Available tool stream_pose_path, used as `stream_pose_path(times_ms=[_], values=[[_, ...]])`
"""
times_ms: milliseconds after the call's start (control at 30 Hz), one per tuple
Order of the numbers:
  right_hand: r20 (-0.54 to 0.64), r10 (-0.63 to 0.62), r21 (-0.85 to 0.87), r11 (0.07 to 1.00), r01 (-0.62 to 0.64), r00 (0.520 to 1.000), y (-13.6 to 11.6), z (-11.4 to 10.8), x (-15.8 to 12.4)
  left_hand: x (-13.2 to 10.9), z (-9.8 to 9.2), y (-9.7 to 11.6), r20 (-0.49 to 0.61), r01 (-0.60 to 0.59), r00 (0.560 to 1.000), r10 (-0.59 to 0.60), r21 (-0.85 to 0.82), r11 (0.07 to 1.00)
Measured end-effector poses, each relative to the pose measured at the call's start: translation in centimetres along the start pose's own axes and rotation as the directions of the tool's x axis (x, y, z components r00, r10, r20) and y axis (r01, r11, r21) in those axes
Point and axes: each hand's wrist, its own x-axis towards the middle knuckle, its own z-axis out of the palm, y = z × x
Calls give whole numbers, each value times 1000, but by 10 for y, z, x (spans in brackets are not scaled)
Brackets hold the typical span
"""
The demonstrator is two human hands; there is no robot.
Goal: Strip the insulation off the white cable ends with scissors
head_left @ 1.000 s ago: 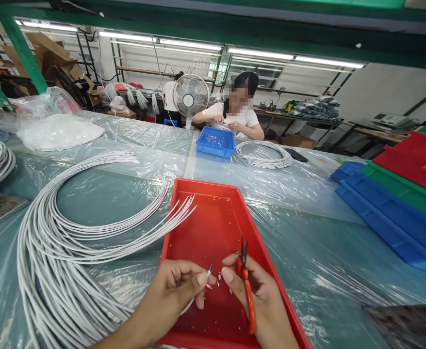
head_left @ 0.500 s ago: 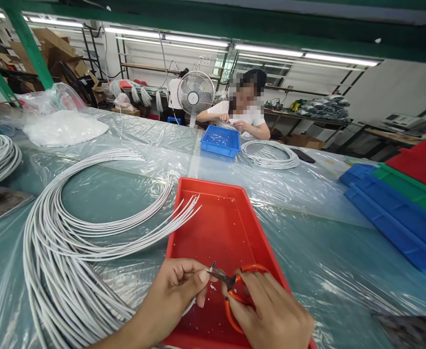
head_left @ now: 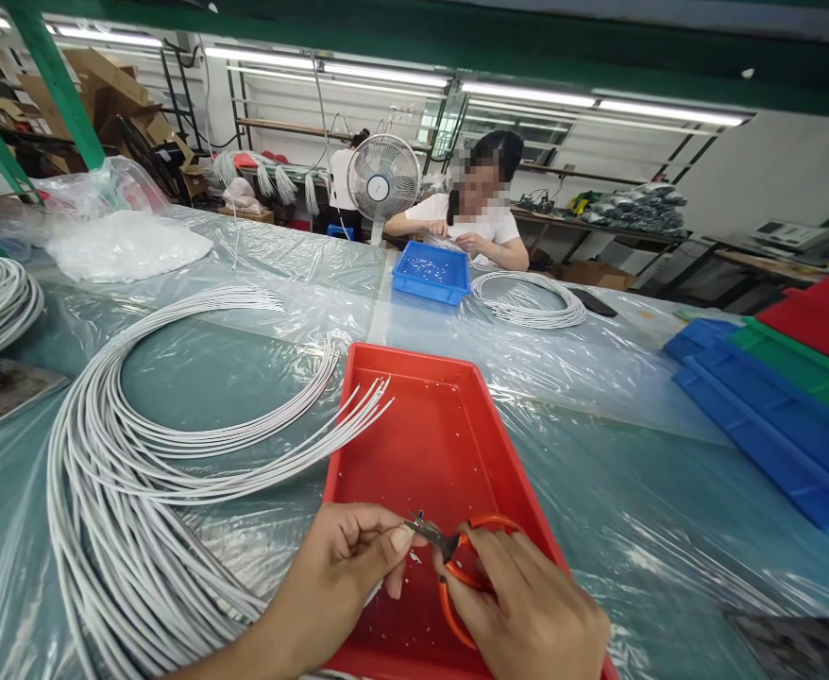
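Note:
Over the near part of a red tray [head_left: 414, 449], my left hand [head_left: 347, 576] pinches the end of a white cable [head_left: 372, 594] between thumb and fingers. My right hand [head_left: 528, 590] is wrapped round orange-handled scissors [head_left: 449, 545]. Their blades meet at the cable's tip, just past my left fingertips, and look nearly closed. Most of the held cable is hidden behind my left hand. A large looped bundle of white cables [head_left: 95, 453] lies to the left, some of its ends reaching over the tray's left rim. Small white scraps are scattered in the tray.
Across the table a person [head_left: 485, 208] works over a blue tray [head_left: 430, 274], beside a coil of white cable [head_left: 528, 300]. Stacked blue, green and red trays [head_left: 775, 406] stand at the right. A plastic bag [head_left: 124, 247] lies at the back left. A fan [head_left: 384, 178] stands behind.
The scissor blades have come closer together on the cable's tip. Both hands stay in nearly the same place.

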Motion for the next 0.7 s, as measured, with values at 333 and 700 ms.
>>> stream_pose_path(times_ms=[333, 700], values=[[11, -2, 3, 1000, 2, 1000, 0, -2, 0, -1, 1, -1, 3, -67, 998, 67, 60, 996], [3, -26, -88, 996, 26, 1000, -3, -4, 2, -1, 1, 2, 0, -71, 997, 71, 44, 997]])
